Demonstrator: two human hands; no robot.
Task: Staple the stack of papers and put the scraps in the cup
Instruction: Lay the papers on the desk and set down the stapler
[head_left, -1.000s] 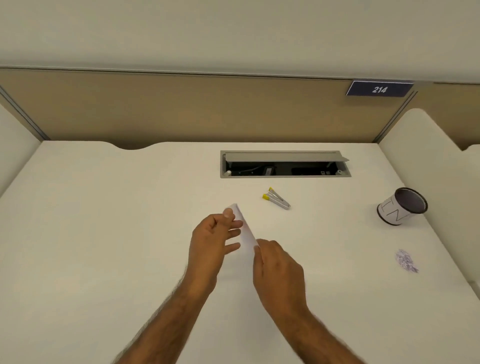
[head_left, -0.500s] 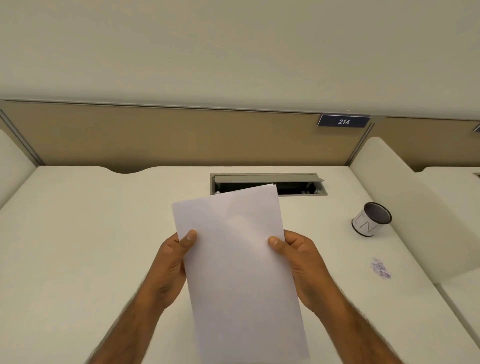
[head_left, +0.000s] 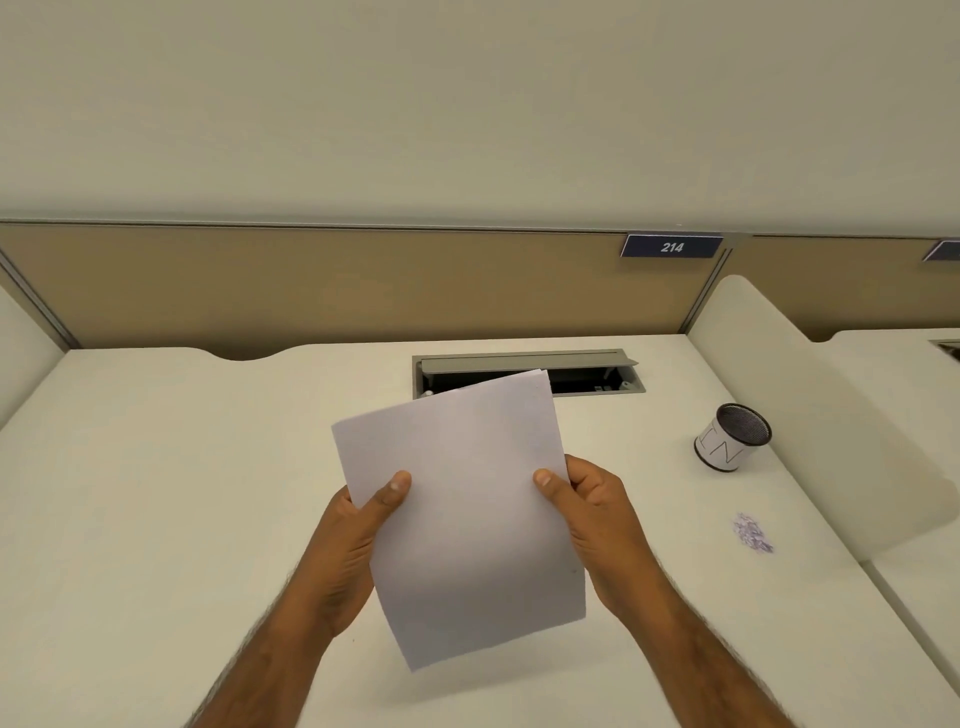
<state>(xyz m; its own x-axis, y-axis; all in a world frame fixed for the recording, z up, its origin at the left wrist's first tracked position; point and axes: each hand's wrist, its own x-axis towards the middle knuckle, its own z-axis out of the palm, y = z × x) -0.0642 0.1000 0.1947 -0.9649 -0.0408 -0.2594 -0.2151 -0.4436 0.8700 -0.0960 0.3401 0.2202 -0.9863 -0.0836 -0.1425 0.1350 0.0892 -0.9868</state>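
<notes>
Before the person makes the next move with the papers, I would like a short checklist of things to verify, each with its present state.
1. Both hands hold the paper stack: ok. The left hand and right hand each pinch a side edge, thumbs on top.
2. Sheets are aligned for stapling: cannot tell. Only the top sheet shows clearly.
3. Stapler is within sight: not ok. None is visible; the lifted stack hides part of the desk.
4. Cup is ready for scraps: ok. It is on the desk to the right, mouth open, leaning toward the camera.
5. Scraps are in the cup: not ok. They lie on the desk, in front of the cup.
</notes>
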